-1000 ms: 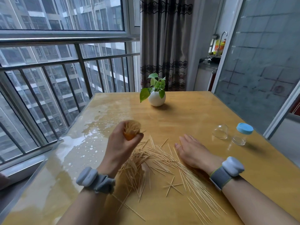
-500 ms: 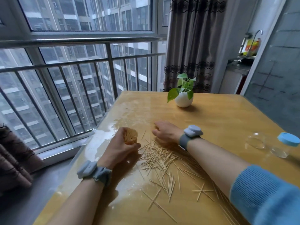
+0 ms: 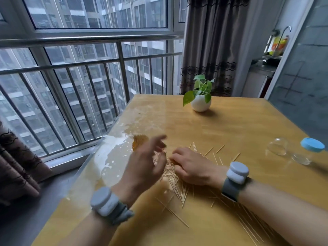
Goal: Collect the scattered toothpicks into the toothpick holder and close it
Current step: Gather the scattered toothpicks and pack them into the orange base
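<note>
Many thin pale toothpicks (image 3: 179, 181) strewn criss-cross, left hand (image 3: 143, 167) grip holding a bundle (image 3: 139, 142) – right hand (image 3: 191, 167) grip curled, contents unclear.

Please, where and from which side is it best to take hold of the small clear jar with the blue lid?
Probably grip the blue lid from above. The jar looks tipped on the table, lid uppermost, and its clear body is smooth. The empty glass cup stands close on its left, so come from the right.

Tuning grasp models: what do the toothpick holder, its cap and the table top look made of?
Toothpick holder: clear glass or plastic, see-through with glints. Cap: matte light-blue, likely plastic. Table: yellowish wood under what looks like a glossy clear cover, mirroring the window.
</note>
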`<state>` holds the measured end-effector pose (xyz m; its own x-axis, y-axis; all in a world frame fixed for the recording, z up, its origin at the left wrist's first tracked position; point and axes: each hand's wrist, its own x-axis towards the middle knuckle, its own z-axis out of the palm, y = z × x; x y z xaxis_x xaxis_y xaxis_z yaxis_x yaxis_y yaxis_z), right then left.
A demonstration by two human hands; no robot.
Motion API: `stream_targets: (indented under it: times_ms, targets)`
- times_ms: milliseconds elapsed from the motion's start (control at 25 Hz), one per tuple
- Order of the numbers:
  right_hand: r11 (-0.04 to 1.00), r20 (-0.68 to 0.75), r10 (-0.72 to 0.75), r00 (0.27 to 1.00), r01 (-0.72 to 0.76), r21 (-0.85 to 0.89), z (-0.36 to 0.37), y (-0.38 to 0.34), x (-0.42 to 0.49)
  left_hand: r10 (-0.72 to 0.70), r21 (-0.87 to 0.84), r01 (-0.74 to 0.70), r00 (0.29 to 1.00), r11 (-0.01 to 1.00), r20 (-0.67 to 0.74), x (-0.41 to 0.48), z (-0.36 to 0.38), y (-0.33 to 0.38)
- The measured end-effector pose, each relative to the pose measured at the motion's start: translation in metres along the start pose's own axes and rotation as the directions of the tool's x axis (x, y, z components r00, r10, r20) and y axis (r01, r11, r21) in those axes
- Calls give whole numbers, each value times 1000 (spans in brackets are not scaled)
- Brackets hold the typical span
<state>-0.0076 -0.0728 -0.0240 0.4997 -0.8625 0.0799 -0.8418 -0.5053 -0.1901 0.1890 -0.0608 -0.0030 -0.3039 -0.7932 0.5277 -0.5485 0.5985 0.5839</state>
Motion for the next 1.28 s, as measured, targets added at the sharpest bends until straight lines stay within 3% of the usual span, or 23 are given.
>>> stream_targets:
  times_ms: [80, 120, 200, 280, 440, 640, 800, 1000, 1280]
  targets:
    - [997, 1, 9, 1000, -9, 77, -5, -2, -13, -99, 217, 26, 937, 976, 336, -9, 22, 6]
    - [991, -30, 52, 998, -48, 129, -9, 3, -16, -157, 324, 14, 893, 946, 421, -11, 30, 2]
    - [971, -83, 187, 979, -172, 167, -16, 20, -25, -220, 419, -6, 845, 908, 488, -10, 38, -2]
    - [958, -51, 279, 959, -274, 85, -20, 34, -34, -190, 386, -19, 846, 922, 498, -7, 43, 2]
    - [978, 29, 208, 978, -208, 17, -15, 23, -40, -20, 117, -33, 906, 993, 422, -5, 57, 19]
    - [985, 208, 174, 963, -171, -33, -36, 10, -28, -119, 23, 116, 977, 993, 175, -1, 44, 15]
    - [965, 220, 224, 949, -185, -183, -39, -8, -13, -74, 19, 73, 997, 997, 20, 6, 23, 10]
    - [944, 242, 278, 930, -217, -250, -44, -13, -2, -55, 4, 55, 998, 998, 22, 5, 23, 3]
    - [961, 341, 258, 904, -204, -188, -46, -8, -1, -38, 97, 38, 999, 995, 1, -6, 23, -2]
